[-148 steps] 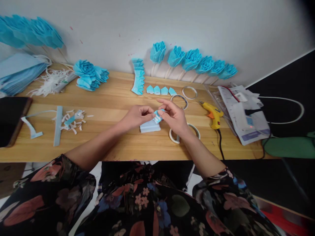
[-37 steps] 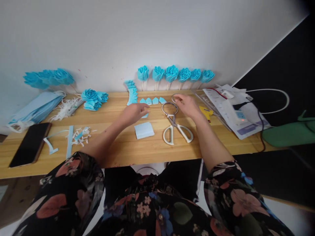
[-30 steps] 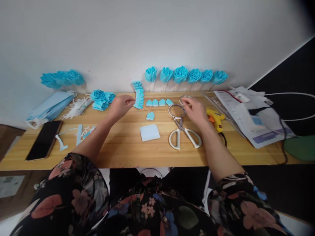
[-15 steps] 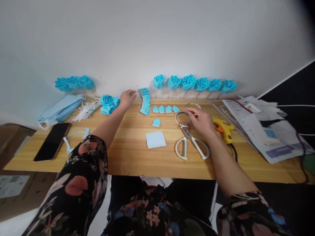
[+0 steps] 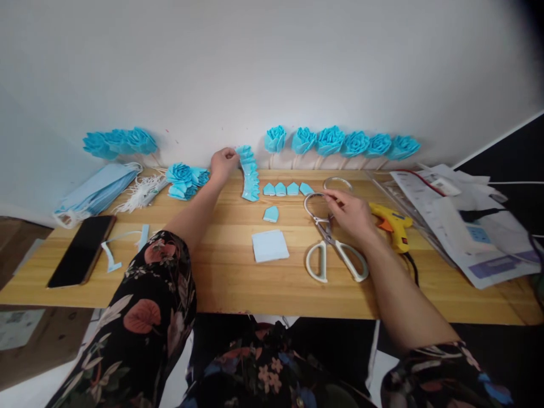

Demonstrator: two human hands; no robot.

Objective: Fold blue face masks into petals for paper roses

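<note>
My left hand (image 5: 223, 162) reaches to the wall, its fingers closed on the top end of a chain of folded blue pieces (image 5: 250, 180) that leans there. My right hand (image 5: 352, 213) rests on the table, fingertips pinching the rim of a clear tape ring (image 5: 312, 201). White-handled scissors (image 5: 335, 258) lie just below that hand, tips at the ring. One loose folded blue piece (image 5: 271, 214) and a stack of pale blue squares (image 5: 270, 245) lie between my hands. A row of small folded pieces (image 5: 287, 188) sits behind them.
Blue paper roses on sticks (image 5: 342, 141) lean on the wall; more roses (image 5: 185, 178) lie left. A yellow glue gun (image 5: 393, 224), a second ring (image 5: 338, 183) and papers (image 5: 467, 238) are right. A phone (image 5: 83, 249), blue masks (image 5: 96, 190) and scraps (image 5: 111, 255) are left.
My hands parted and one folded piece now lies on the table. My left hand moved away to the wall and took the chain's top end; my right hand went to the tape ring.
</note>
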